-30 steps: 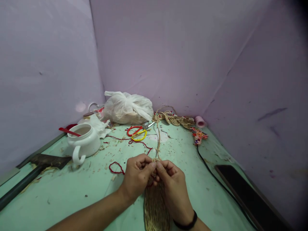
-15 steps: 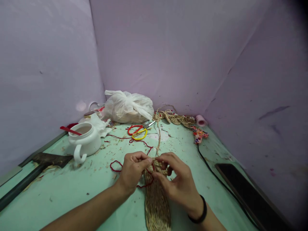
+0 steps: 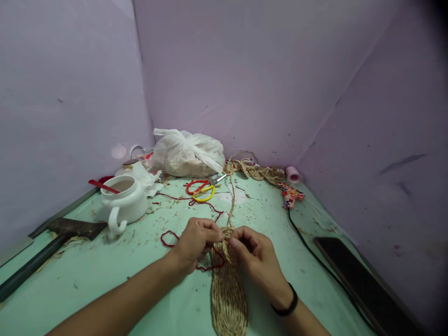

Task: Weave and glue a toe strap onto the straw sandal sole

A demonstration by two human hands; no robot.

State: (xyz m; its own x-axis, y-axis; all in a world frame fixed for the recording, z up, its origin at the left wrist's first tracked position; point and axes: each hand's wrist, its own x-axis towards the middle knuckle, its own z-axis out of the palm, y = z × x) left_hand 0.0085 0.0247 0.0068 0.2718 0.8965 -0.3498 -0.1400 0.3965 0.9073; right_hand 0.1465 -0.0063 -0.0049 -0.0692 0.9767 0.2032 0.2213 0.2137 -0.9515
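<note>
A long, flat sole-shaped piece of coiled straw cord (image 3: 229, 294) lies on the table in front of me, with a small braided band across its far end. My left hand (image 3: 196, 242) is closed in a pinch at the left side of that end. At the right side, my right hand (image 3: 257, 256), with a black band on its wrist, pinches thumb against forefinger. A bit of red yarn (image 3: 206, 269) seems to run between the fingertips; its loops lie beside and under my left hand. Straw cord (image 3: 232, 200) trails away from the far end.
Scissors (image 3: 201, 190) with red and yellow handles lie beyond my hands. A white pot (image 3: 124, 200) and a hammer-like tool (image 3: 66, 235) are at left. A tied plastic bag (image 3: 189, 154) and woven straw pieces (image 3: 259, 171) line the back. A black phone-like slab (image 3: 360, 280) and cable (image 3: 315, 252) lie right.
My right hand's fingers have drawn together into a pinch and shifted slightly left. The braided band on the straw piece shows more plainly now. My left hand stays at the same end.
</note>
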